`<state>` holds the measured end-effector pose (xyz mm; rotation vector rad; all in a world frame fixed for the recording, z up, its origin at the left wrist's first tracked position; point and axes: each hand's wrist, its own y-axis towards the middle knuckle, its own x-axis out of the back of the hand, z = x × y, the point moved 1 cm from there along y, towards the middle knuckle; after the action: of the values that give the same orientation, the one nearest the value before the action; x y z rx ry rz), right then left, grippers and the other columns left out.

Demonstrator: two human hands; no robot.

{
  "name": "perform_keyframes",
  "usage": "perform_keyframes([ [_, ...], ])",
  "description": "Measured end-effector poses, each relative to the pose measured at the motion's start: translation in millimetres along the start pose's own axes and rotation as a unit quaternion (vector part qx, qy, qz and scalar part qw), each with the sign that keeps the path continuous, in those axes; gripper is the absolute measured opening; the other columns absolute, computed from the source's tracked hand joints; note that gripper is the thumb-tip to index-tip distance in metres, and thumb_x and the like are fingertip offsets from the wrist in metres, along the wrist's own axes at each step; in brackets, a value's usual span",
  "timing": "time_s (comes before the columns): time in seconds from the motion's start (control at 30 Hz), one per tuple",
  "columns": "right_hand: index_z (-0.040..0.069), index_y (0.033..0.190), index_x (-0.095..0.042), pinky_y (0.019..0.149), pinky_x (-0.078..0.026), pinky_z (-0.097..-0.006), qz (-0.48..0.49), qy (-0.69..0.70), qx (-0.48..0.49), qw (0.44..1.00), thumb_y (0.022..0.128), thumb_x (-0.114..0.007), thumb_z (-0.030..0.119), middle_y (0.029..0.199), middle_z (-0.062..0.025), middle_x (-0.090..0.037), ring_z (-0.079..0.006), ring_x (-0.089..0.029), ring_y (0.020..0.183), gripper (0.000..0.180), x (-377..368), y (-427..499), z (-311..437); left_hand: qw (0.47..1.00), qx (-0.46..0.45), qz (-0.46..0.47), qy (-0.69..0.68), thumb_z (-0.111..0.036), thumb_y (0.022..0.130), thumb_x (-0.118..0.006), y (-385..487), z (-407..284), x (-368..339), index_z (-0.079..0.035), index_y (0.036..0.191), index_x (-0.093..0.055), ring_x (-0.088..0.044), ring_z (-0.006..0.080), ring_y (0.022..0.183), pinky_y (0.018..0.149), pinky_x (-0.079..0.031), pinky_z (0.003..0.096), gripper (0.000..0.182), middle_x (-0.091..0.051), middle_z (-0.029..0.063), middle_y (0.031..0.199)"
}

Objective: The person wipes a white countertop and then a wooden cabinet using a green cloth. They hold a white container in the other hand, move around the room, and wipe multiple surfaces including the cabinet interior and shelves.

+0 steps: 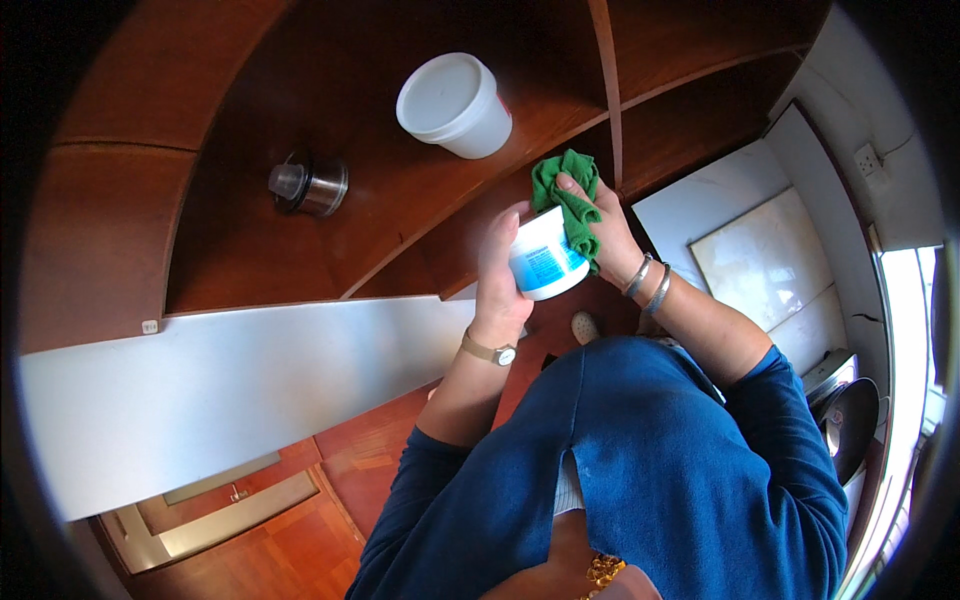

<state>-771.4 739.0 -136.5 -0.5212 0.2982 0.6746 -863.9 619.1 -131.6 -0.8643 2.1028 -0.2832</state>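
A small white plastic tub (pixel 550 259) with a blue printed label is tilted in front of me. My left hand (pixel 500 262) grips it along its left side. In my right hand (pixel 609 225) is a bunched green cloth (pixel 568 191), pressed against the right side of the tub. Part of the cloth hangs down over the label. Beyond my hands, a larger white lidded bucket (pixel 455 105) stands on a brown wooden shelf (pixel 360 247). To its left sits a small clear jar with a dark band (pixel 311 185).
A vertical wooden divider (pixel 609 90) splits the cabinet at upper right. A white panel (pixel 247 382) runs below the shelf on the left. On the right are a pale countertop (pixel 757 240) and a dark frying pan (pixel 851 427). A wall socket (pixel 868 160) is above.
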Motion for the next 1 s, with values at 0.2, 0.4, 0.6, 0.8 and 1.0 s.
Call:
perform_keyframes([
  [0.2, 0.003, 0.129, -0.054, 0.086, -0.053, -0.0287, -0.013, 0.02, -0.03, 0.999, 0.103, -0.06, 0.031, 0.113, -0.0055, -0.066, -0.0118, -0.063, 0.098, 0.039, -2.8, -2.3, -4.9, 1.0, 0.006, -0.025, 0.004, -0.035, 0.096, -0.064, -2.4, -1.0, 1.6, -0.001, 0.122, -0.061, -0.064, 0.0193, 0.105, 0.091, -0.052, 0.0349, 0.042, -0.064, 0.0094, 0.116],
  [0.4, 0.003, 0.132, -0.052, 0.093, -0.05, -0.0287, -0.015, 0.032, -0.019, 0.999, 0.104, -0.058, 0.029, 0.119, -0.0051, -0.064, -0.0116, -0.06, 0.106, 0.039, -7.0, -3.7, -11.1, 0.999, 0.001, -0.043, 0.003, -0.033, 0.095, -0.066, 1.5, 0.5, 8.8, -0.001, 0.119, -0.063, -0.061, 0.0176, 0.106, 0.094, -0.05, 0.0335, 0.04, -0.064, 0.0075, 0.114],
  [0.6, 0.004, 0.134, -0.051, 0.094, -0.049, -0.0287, -0.016, 0.015, -0.009, 1.0, 0.104, -0.058, 0.032, 0.12, -0.005, -0.064, -0.0118, -0.059, 0.107, 0.041, -8.7, -4.4, -17.0, 0.999, -0.001, -0.042, 0.008, -0.032, 0.095, -0.066, 5.1, 2.0, 19.0, -0.002, 0.121, -0.062, -0.059, 0.0155, 0.107, 0.095, -0.048, 0.032, 0.04, -0.062, 0.0054, 0.114],
  [0.8, 0.004, 0.134, -0.051, 0.095, -0.048, -0.0289, -0.007, 0.007, 0.006, 1.0, 0.104, -0.056, 0.031, 0.12, -0.0053, -0.064, -0.0121, -0.059, 0.107, 0.04, -9.6, -3.5, -22.9, 0.999, -0.011, -0.031, 0.007, -0.032, 0.095, -0.066, 5.2, 1.6, 21.9, -0.002, 0.123, -0.062, -0.058, 0.0157, 0.107, 0.095, -0.048, 0.032, 0.041, -0.061, 0.005, 0.115],
  [1.0, 0.003, 0.132, -0.052, 0.096, -0.047, -0.0295, -0.005, -0.007, 0.033, 0.999, 0.104, -0.056, 0.028, 0.121, -0.0064, -0.064, -0.0134, -0.059, 0.109, 0.038, -9.9, -3.5, -23.3, 1.0, -0.017, -0.004, -0.006, -0.035, 0.095, -0.064, 6.0, 1.3, 22.7, -0.003, 0.126, -0.06, -0.06, 0.0179, 0.107, 0.095, -0.049, 0.0338, 0.045, -0.062, 0.0064, 0.116],
])
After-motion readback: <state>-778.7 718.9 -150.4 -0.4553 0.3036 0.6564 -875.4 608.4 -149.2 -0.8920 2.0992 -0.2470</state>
